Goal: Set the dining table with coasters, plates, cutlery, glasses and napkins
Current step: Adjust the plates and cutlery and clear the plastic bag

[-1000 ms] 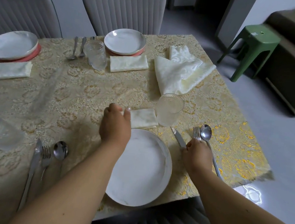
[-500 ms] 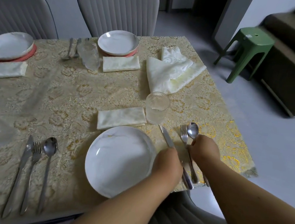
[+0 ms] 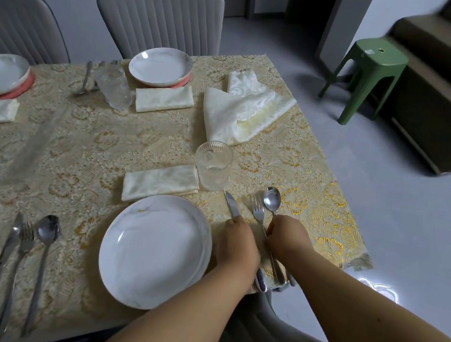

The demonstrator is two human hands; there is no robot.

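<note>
A white plate point(image 3: 152, 250) sits at the near edge of the gold-patterned table point(image 3: 85, 148). Behind it lie a folded napkin point(image 3: 160, 182) and a clear glass point(image 3: 213, 166). Right of the plate lie a knife point(image 3: 230, 204), a fork point(image 3: 258, 210) and a spoon point(image 3: 271, 199), side by side. My left hand point(image 3: 237, 246) covers the knife's handle with its fingers curled down on it. My right hand point(image 3: 287, 238) pinches the spoon's handle and covers the fork's handle. No coaster shows under this plate.
Two far settings have plates point(image 3: 160, 66) on red coasters point(image 3: 182, 83), napkins point(image 3: 163, 99) and a glass point(image 3: 112, 88). A loose napkin pile point(image 3: 243, 110) lies at the right. Near left lies another cutlery set point(image 3: 26, 237). A green stool point(image 3: 369, 75) stands beyond the table.
My left hand left the napkin, crossed over the plate to its right side and came down on the knife. My right hand stayed on the fork and spoon.
</note>
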